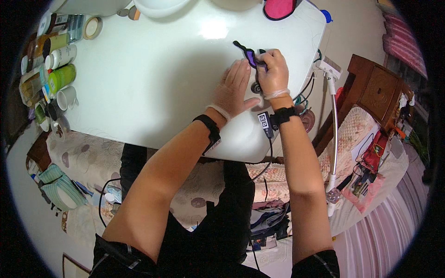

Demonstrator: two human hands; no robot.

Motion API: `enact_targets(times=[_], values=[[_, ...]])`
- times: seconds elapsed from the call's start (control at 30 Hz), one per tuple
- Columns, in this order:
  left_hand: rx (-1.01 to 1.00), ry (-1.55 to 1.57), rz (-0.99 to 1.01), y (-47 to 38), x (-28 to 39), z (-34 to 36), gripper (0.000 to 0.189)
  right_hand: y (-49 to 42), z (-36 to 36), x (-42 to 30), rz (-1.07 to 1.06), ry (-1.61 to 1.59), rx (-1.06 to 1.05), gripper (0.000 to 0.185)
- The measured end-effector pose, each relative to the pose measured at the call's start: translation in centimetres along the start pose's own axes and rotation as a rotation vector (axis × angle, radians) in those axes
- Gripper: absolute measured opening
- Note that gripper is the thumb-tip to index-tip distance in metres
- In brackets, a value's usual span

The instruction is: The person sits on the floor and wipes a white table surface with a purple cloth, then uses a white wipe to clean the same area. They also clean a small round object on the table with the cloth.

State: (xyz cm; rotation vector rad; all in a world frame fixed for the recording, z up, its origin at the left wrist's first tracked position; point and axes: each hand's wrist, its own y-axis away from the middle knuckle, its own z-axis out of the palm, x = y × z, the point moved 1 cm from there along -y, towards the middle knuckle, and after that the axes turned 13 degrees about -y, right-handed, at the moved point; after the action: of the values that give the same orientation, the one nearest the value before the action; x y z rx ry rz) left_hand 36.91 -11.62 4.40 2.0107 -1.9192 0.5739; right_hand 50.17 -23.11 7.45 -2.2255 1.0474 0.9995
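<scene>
My right hand [274, 71], in a thin clear glove, is closed on a small purple piece with black edging [250, 57] near the table's right side. The piece's narrow black end points up and left, away from the hand. Just left of it my left hand [234, 85], gloved too, is held flat over the white table [139, 76], fingers together and thumb out; whether it touches the piece I cannot tell. Between the hands lies a small round dark object [256, 87]. A dark green bit shows above my right fingers. The part inside my right hand is hidden.
Bottles, a white pill bottle [62, 56], a green container [62, 78] and a white cup [67, 98] line the left edge. A white bowl [161, 5] and a pink piece with black edging [279, 8] sit at the far side. A lamp arm [334, 128] and cables run along the right.
</scene>
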Motion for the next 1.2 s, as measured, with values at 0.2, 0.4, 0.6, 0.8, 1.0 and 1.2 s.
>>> enact_targets(times=[0.2,0.4,0.6,0.8,1.0,1.2], values=[[-0.134,-0.029,0.049,-0.4,0.3,-1.2,0.107,5.0,-2.4,-0.8,0.109,0.068,-0.005,0.027],[-0.198,-0.051,0.042,-0.5,0.4,-1.5,0.101,3.9,-2.8,-0.8,0.193,0.053,-0.027,0.023],[-0.290,-0.143,0.008,-0.6,0.6,-1.7,0.103,-0.2,0.5,-2.7,0.213,0.086,-0.031,0.021],[-0.198,-0.172,-0.097,3.8,0.2,-3.3,0.092,-0.3,1.0,-5.1,0.321,0.166,0.089,0.017],[-0.215,-0.050,-0.244,5.2,-0.2,-2.4,0.075,0.8,4.7,-7.5,0.289,0.296,0.014,0.016],[0.108,-0.310,-0.172,5.7,-0.2,-1.0,0.061,4.2,6.3,-9.2,0.332,0.150,0.033,0.017]])
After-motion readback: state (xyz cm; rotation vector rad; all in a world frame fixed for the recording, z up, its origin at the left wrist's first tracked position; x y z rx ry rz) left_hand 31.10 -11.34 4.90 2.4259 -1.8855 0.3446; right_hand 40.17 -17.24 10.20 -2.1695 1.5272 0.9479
